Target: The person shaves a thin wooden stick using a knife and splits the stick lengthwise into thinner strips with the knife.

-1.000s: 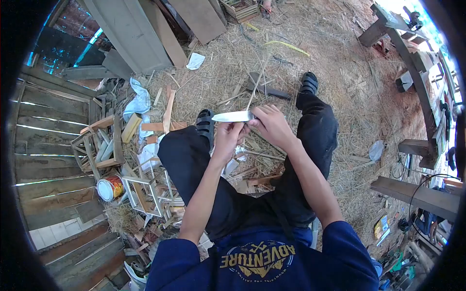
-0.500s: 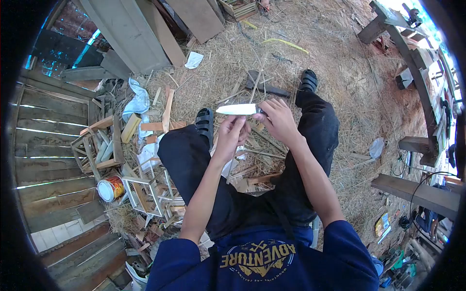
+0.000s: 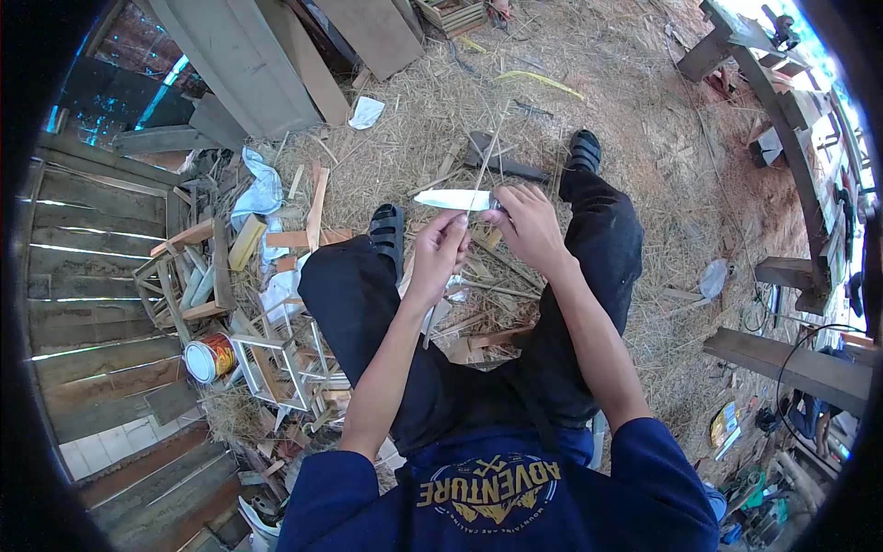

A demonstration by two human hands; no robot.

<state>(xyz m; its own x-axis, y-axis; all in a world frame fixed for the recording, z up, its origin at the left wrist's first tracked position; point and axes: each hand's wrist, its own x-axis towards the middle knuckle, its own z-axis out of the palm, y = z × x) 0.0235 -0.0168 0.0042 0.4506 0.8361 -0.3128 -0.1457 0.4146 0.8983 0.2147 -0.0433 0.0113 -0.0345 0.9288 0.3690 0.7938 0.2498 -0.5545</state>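
A thin, light-coloured strip (image 3: 484, 166) runs away from me between my feet, and my left hand (image 3: 440, 253) pinches it, with its near end hanging past the wrist. The handle of a knife is wrapped in my right hand (image 3: 532, 225); my fingers hide most of the handle. The bright blade (image 3: 448, 199) points left, lying crosswise against the strip just beyond my left fingertips. Both hands are close together above the ground, between my knees.
Straw and wood scraps cover the ground (image 3: 662, 175). A dark wood block (image 3: 510, 167) lies between my sandalled feet. At left are a paint bucket (image 3: 210, 358), a white frame (image 3: 272, 373) and leaning boards (image 3: 244, 64). A timber beam (image 3: 786, 371) juts in from the right.
The knife first shifted a little right, clear of the strip's crossing, and now its blade lies across the strip. The strip's near end has come into view below my left hand.
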